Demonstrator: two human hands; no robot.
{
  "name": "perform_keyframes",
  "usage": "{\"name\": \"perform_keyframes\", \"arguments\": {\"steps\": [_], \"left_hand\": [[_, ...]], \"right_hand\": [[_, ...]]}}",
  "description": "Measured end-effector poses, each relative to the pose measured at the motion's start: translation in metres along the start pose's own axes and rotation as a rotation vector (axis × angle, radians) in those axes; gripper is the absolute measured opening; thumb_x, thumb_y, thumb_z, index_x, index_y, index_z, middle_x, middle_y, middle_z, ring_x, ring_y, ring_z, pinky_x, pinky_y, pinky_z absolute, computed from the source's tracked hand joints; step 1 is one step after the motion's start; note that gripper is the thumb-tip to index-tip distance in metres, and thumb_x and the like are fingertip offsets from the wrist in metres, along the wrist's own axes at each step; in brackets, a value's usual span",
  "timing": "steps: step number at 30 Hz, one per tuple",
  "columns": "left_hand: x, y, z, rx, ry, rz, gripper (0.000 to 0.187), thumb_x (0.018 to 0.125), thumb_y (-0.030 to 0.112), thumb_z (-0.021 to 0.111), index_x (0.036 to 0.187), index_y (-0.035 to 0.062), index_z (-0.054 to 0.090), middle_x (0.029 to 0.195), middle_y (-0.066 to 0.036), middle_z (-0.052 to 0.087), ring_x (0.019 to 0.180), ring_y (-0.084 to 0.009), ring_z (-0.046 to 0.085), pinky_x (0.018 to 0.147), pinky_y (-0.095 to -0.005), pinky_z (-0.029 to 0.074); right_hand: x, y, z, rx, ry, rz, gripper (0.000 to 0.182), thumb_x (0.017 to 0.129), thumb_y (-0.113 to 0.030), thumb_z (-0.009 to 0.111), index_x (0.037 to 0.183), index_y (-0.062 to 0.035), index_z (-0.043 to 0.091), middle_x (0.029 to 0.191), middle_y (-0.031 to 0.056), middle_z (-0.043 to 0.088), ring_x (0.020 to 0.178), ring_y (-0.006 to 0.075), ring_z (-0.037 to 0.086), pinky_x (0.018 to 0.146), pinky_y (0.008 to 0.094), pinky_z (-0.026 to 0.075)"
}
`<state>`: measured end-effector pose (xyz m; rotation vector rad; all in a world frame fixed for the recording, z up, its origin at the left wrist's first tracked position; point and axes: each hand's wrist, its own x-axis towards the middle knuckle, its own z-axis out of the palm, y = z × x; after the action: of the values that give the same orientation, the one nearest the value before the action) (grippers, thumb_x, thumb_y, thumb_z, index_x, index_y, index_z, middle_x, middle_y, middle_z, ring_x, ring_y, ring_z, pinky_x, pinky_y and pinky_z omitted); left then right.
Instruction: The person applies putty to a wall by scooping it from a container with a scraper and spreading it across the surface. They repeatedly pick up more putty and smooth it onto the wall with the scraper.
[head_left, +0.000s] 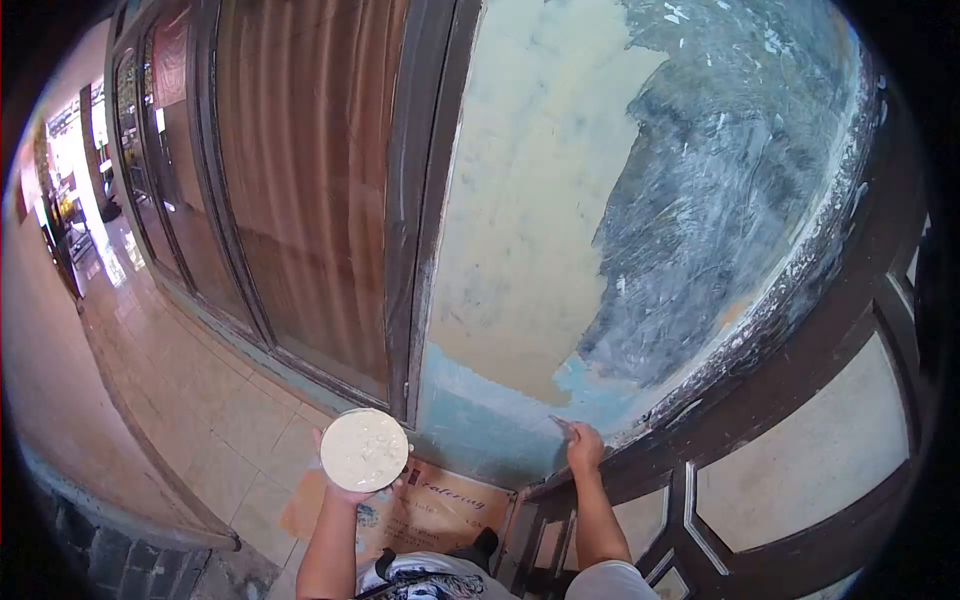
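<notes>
My left hand (pixel 348 494) is closed around a round tub of cream-coloured filler paste (pixel 364 450) from below, with its open top facing me. A few lumps of paste show on the surface and at the rim. In my right hand (pixel 585 447) is a small scraper (pixel 558 421), its blade close to the lower part of the wall; whether it touches cannot be made out. The wall (pixel 530 200) has a smooth cream coat on its left, rough grey scraped patches (pixel 705 210) on its right and pale blue old paint (pixel 490 395) low down.
A dark-framed window with a brown curtain (pixel 305 180) is left of the wall. A dark panelled door (pixel 800 450) stands at the right. A printed cardboard sheet (pixel 440 520) lies on the tiled floor (pixel 200 400) below my hands. A low wall runs along the far left.
</notes>
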<state>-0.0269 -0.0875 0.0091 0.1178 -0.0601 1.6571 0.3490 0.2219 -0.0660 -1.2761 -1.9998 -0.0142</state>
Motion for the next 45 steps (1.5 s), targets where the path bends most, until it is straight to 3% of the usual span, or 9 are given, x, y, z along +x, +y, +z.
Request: {"name": "perform_keyframes", "arguments": {"steps": [1, 5, 13, 19, 23, 28, 35, 39, 45], "left_hand": [[0.001, -0.001, -0.001, 0.014, 0.058, 0.017, 0.113, 0.074, 0.097, 0.04, 0.153, 0.0164, 0.042, 0.139, -0.041, 0.048, 0.098, -0.0649, 0.062, 0.06, -0.0701, 0.058], [0.002, 0.002, -0.011, 0.028, 0.069, 0.001, 0.114, 0.073, 0.097, 0.042, 0.153, 0.0157, 0.043, 0.14, -0.042, 0.047, 0.098, -0.065, 0.062, 0.061, -0.0677, 0.059], [-0.006, 0.008, -0.023, 0.013, 0.036, 0.04, 0.109, 0.078, 0.095, 0.039, 0.154, 0.0172, 0.042, 0.15, -0.025, 0.049, 0.126, -0.0575, 0.051, 0.077, -0.0779, 0.049], [-0.005, 0.009, -0.018, -0.053, -0.068, -0.04, 0.108, 0.077, 0.095, 0.04, 0.153, 0.0183, 0.043, 0.15, -0.025, 0.049, 0.126, -0.0576, 0.052, 0.076, -0.0793, 0.049], [-0.002, 0.01, -0.016, -0.034, -0.005, -0.029, 0.109, 0.077, 0.095, 0.039, 0.153, 0.0171, 0.043, 0.149, -0.024, 0.049, 0.125, -0.0586, 0.052, 0.076, -0.079, 0.049], [0.004, 0.01, -0.01, -0.02, -0.073, -0.064, 0.111, 0.076, 0.096, 0.038, 0.153, 0.0154, 0.042, 0.147, -0.031, 0.048, 0.122, -0.0612, 0.052, 0.077, -0.0761, 0.051], [-0.001, 0.01, -0.014, 0.03, -0.144, -0.102, 0.115, 0.074, 0.097, 0.039, 0.154, 0.0142, 0.041, 0.146, -0.035, 0.047, 0.123, -0.0608, 0.052, 0.076, -0.0741, 0.052], [-0.006, 0.012, -0.01, -0.048, -0.069, -0.038, 0.113, 0.075, 0.096, 0.04, 0.154, 0.0155, 0.041, 0.149, -0.03, 0.047, 0.128, -0.0597, 0.049, 0.079, -0.0736, 0.05], [-0.009, 0.018, -0.021, -0.047, -0.095, -0.047, 0.113, 0.076, 0.095, 0.041, 0.155, 0.0151, 0.04, 0.151, -0.033, 0.043, 0.126, -0.0606, 0.05, 0.081, -0.0747, 0.05]], "right_hand": [[0.002, 0.001, 0.007, -0.026, -0.142, 0.041, 0.012, 0.084, -0.005, 0.068, 0.095, -0.0086, 0.074, 0.095, 0.0148, 0.072, 0.089, 0.0397, 0.066, 0.08, 0.0511, 0.052], [0.054, -0.022, -0.029, -0.001, 0.285, -0.059, 0.011, 0.084, -0.009, 0.07, 0.094, -0.0075, 0.073, 0.09, 0.0138, 0.071, 0.087, 0.0384, 0.066, 0.079, 0.0492, 0.052], [0.015, 0.004, 0.017, -0.063, 0.006, -0.033, 0.01, 0.086, -0.005, 0.064, 0.092, -0.0079, 0.072, 0.09, 0.0138, 0.071, 0.084, 0.0403, 0.065, 0.076, 0.0506, 0.051], [0.031, -0.025, -0.024, 0.101, 0.286, -0.101, 0.014, 0.088, -0.008, 0.065, 0.099, -0.0098, 0.074, 0.091, 0.0154, 0.072, 0.086, 0.0393, 0.067, 0.076, 0.0501, 0.053], [0.01, -0.012, 0.009, -0.036, -0.083, -0.04, 0.017, 0.083, -0.002, 0.068, 0.097, -0.009, 0.075, 0.094, 0.0156, 0.074, 0.086, 0.0375, 0.069, 0.076, 0.0479, 0.055], [0.07, -0.048, -0.044, 0.118, 0.355, -0.15, 0.013, 0.086, -0.007, 0.068, 0.095, -0.0119, 0.075, 0.087, 0.0146, 0.071, 0.086, 0.0385, 0.067, 0.076, 0.0506, 0.052], [0.013, -0.013, 0.008, -0.107, -0.032, -0.038, 0.016, 0.083, -0.004, 0.069, 0.097, -0.0072, 0.075, 0.091, 0.0151, 0.072, 0.085, 0.0387, 0.067, 0.077, 0.0495, 0.052], [0.066, -0.046, -0.043, 0.043, 0.37, -0.144, 0.011, 0.084, -0.007, 0.07, 0.094, -0.0059, 0.075, 0.089, 0.0151, 0.072, 0.084, 0.0387, 0.067, 0.077, 0.0493, 0.052], [0.007, -0.034, -0.001, -0.012, -0.027, -0.14, 0.016, 0.081, -0.004, 0.07, 0.096, -0.0081, 0.075, 0.092, 0.0124, 0.074, 0.087, 0.0364, 0.069, 0.078, 0.0483, 0.053]]}}
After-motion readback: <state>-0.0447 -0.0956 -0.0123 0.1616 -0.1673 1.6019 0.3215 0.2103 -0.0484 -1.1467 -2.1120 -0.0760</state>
